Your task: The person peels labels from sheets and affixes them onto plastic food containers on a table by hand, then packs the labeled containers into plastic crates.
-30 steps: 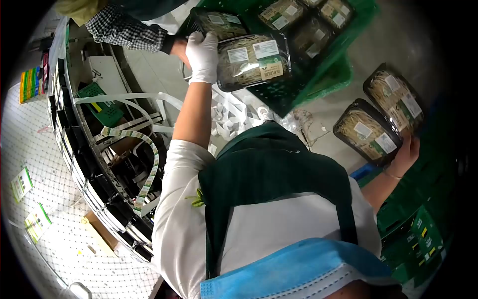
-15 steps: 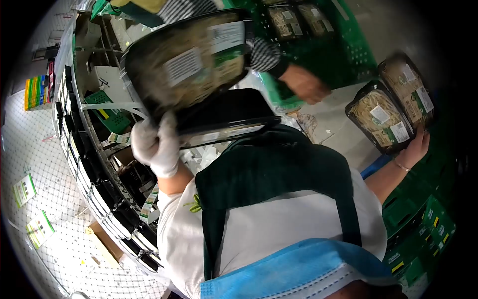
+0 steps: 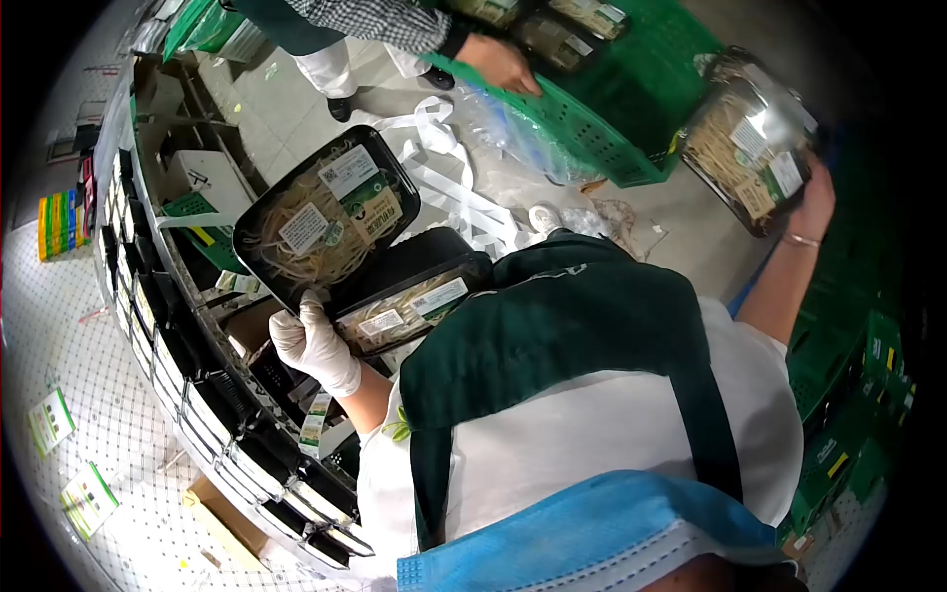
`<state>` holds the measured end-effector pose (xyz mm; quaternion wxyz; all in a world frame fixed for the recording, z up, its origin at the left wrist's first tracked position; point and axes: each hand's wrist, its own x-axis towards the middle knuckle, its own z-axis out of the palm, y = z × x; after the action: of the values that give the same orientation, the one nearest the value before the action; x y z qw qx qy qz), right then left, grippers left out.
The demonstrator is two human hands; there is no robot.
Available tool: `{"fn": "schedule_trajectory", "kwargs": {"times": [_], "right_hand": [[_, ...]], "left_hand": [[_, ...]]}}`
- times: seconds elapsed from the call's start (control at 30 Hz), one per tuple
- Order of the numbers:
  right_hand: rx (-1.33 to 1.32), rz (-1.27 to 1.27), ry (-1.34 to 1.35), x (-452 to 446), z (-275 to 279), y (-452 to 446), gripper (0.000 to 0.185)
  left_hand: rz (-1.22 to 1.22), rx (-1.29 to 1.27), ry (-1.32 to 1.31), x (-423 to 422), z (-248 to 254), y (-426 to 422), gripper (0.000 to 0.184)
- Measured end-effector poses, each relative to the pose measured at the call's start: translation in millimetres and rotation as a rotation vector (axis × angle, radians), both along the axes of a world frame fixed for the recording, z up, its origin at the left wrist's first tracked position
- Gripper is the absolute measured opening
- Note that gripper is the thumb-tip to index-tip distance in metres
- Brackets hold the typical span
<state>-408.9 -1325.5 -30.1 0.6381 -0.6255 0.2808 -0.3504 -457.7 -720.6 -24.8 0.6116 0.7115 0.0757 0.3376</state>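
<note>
My left hand (image 3: pixel 318 347), in a white glove, pinches the edges of two black trays at the left. The upper tray (image 3: pixel 330 217) has its labelled clear top facing the camera. Below it, the lower tray (image 3: pixel 409 304) is tilted, its label side partly visible. At the right, my bare right hand (image 3: pixel 815 205) grips stacked trays (image 3: pixel 745 148) of pale strands under clear film with white labels. The two in this hand largely overlap. They are beside the corner of a green crate (image 3: pixel 631 148).
A co-worker's hand (image 3: pixel 498 65) is on the crate's near edge, with more packed trays inside. White strips (image 3: pixel 464 197) lie on the floor. A curved black rack (image 3: pixel 187 365) runs down the left. Green crates (image 3: pixel 838 444) stand at the lower right.
My left hand came away from the crate with two trays and lowered them toward my body. My right hand's trays moved up and now overlap. The co-worker's hand shifted onto the crate edge.
</note>
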Motion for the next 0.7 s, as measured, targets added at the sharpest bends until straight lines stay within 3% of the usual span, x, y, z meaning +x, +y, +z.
{"fn": "schedule_trajectory", "kwargs": {"times": [0.1,0.17,0.37,0.4,0.43,0.5,0.53,0.57,0.6,0.63,0.67,0.7], "right_hand": [[0.023,0.009,0.087,24.6,-19.0,23.7,0.016],[0.04,0.005,0.145,56.8,-34.3,33.1,0.033],[-0.792,0.094,0.67,195.6,-117.8,1.9,0.038],[-0.572,0.153,0.786,211.9,-139.2,-2.8,0.047],[-0.683,0.132,0.971,224.3,-162.3,-6.2,0.051],[-0.718,0.458,1.376,232.8,-200.7,-16.0,0.061],[-0.5,0.088,1.328,229.3,-218.6,-3.2,0.064],[-0.688,0.11,1.349,220.2,-208.0,19.1,0.054],[-0.882,0.194,1.347,213.1,-202.5,40.1,0.052],[-0.884,0.406,1.352,211.3,-181.0,66.0,0.054],[-1.131,0.533,1.223,208.5,-196.9,85.5,0.058],[-1.173,0.594,1.002,201.8,-181.2,117.4,0.06]], "left_hand": [[-0.009,-0.11,0.006,2.1,-5.0,3.4,0.029],[-0.047,-0.047,0.004,2.7,-14.3,14.1,0.025],[0.066,0.182,0.102,10.3,-11.4,9.8,0.021],[0.067,0.129,0.082,18.0,-5.6,-1.2,0.022],[0.089,0.103,0.093,23.2,-7.4,-2.1,0.024],[0.069,0.091,0.122,40.6,-2.3,-15.6,0.028],[0.081,0.115,0.142,52.9,-0.9,-22.3,0.031],[0.093,0.138,0.162,64.2,-0.3,-30.1,0.033],[0.118,0.166,0.17,75.9,3.8,-42.0,0.036],[0.075,0.166,0.165,83.4,2.4,-44.6,0.036],[0.078,0.111,0.186,93.6,0.1,-48.4,0.035],[0.081,0.055,0.199,100.2,-1.2,-50.6,0.034]]}}
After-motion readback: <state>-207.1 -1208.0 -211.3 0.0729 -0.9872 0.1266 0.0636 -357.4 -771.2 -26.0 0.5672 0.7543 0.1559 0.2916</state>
